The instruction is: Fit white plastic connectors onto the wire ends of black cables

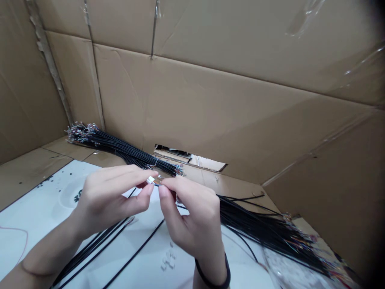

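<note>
A small white plug connector point(150, 180) is pinched between the thumb and fingers of my left hand point(110, 196). Thin coloured wires point(157, 184) run from it to my right hand point(194, 212), whose thumb and index finger are closed on them. Both hands meet fingertip to fingertip above a white work surface point(144, 257). My fingers hide part of the connector, so I cannot tell how far the wires sit inside it. Below the hands, a single black cable point(135, 255) slants across the surface.
Tall cardboard walls point(210, 100) enclose the back and sides. A black cable bundle point(120, 146) lies back left, and another bundle point(261, 224) with frayed coloured ends lies right. Loose cables point(90, 253), scattered small pieces point(169, 261) and a clear plastic bag point(291, 269) are nearer.
</note>
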Demonstrator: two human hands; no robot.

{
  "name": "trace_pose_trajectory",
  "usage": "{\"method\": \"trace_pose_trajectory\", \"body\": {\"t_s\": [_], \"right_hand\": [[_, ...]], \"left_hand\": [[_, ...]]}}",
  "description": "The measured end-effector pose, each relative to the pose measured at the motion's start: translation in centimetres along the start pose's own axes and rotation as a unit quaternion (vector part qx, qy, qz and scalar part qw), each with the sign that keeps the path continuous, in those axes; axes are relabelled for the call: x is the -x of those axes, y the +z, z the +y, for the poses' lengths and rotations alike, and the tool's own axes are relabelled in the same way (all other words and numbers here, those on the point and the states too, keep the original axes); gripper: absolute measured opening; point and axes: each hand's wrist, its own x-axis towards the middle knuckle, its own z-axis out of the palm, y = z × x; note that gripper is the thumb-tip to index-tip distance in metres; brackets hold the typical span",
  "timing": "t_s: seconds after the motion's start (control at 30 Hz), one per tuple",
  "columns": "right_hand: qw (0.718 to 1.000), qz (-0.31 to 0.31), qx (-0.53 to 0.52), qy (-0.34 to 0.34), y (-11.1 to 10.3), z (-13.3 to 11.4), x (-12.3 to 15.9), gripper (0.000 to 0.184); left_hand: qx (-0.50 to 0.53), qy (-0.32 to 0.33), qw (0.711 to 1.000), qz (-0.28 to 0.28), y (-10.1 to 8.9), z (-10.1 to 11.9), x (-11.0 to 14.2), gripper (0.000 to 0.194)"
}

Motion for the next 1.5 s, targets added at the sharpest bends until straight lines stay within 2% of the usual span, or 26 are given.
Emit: {"method": "trace_pose_trajectory", "body": {"t_s": [0.1,0.2,0.4,0.5,0.7,0.93,1.27,1.5], "right_hand": [[0.999,0.004,-0.036,0.03,-0.2,0.0,-0.2,0.012],[0.997,0.025,-0.064,0.036,-0.2,0.0,-0.3,0.009],[0.995,0.092,-0.033,0.022,0.1,-0.1,-0.3,0.012],[0.994,0.1,-0.016,0.033,0.2,-0.2,-0.1,0.012],[0.991,0.098,-0.032,0.081,-0.4,-0.3,-0.2,0.012],[0.984,0.073,-0.101,0.13,-0.9,-0.2,-0.2,0.013],[0.981,0.05,-0.122,0.144,-1.3,-0.3,-0.3,0.015],[0.98,0.013,-0.127,0.155,-1.8,-0.3,-0.2,0.016]], "left_hand": [[0.1,-0.051,0.992,-0.061,-0.5,0.2,-0.6,0.008],[0.151,-0.096,0.979,-0.101,-1.0,0.5,-1.0,0.01],[0.219,-0.185,0.949,-0.131,-1.3,0.8,-1.6,0.022],[0.239,-0.185,0.945,-0.126,-1.1,1.0,-1.8,0.024],[0.215,-0.199,0.953,-0.077,-0.8,1.5,-1.8,0.029],[0.215,-0.194,0.952,-0.095,-0.8,1.4,-1.8,0.028],[0.225,-0.158,0.955,-0.116,-0.7,0.8,-1.8,0.024],[0.247,-0.163,0.948,-0.12,-0.5,0.8,-1.8,0.021]]}}
